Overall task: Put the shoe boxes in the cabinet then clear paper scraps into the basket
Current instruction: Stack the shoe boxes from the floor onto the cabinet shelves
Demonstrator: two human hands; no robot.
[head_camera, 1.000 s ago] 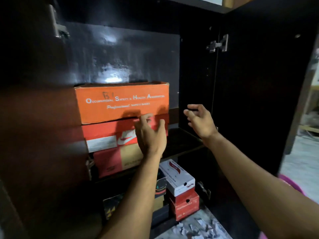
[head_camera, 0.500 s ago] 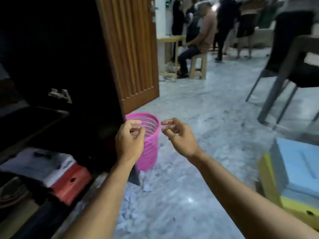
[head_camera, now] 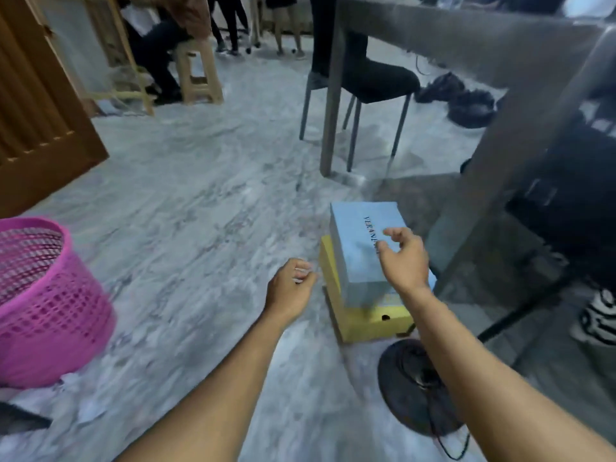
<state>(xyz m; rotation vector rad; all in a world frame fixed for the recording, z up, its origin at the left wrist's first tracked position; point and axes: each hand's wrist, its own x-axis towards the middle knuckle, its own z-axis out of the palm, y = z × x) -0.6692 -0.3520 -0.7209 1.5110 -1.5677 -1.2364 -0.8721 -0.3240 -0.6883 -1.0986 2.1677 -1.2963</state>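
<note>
A light blue shoe box [head_camera: 358, 243] lies on top of a yellow shoe box [head_camera: 368, 320] on the marble floor, right of centre. My right hand [head_camera: 401, 258] hovers over the blue box's near right part, fingers spread and curled, holding nothing. My left hand [head_camera: 291, 286] is just left of the stack, fingers loosely curled and empty, apart from the boxes. A pink mesh basket [head_camera: 43, 305] stands at the left edge. A few white paper scraps [head_camera: 88, 413] lie on the floor near its base. The cabinet is out of view.
A round black fan base [head_camera: 413, 385] with a cord sits just in front of the boxes. A grey table leg [head_camera: 466, 225] slants right beside them. A black chair [head_camera: 366, 81] stands behind, a wooden door [head_camera: 36, 118] at left, and people by a stool [head_camera: 196, 71] at the back.
My view has swung right from the cabinet shelves, past the pink basket, to the floor. Both empty hands moved with it and now reach the blue and yellow box stack.
</note>
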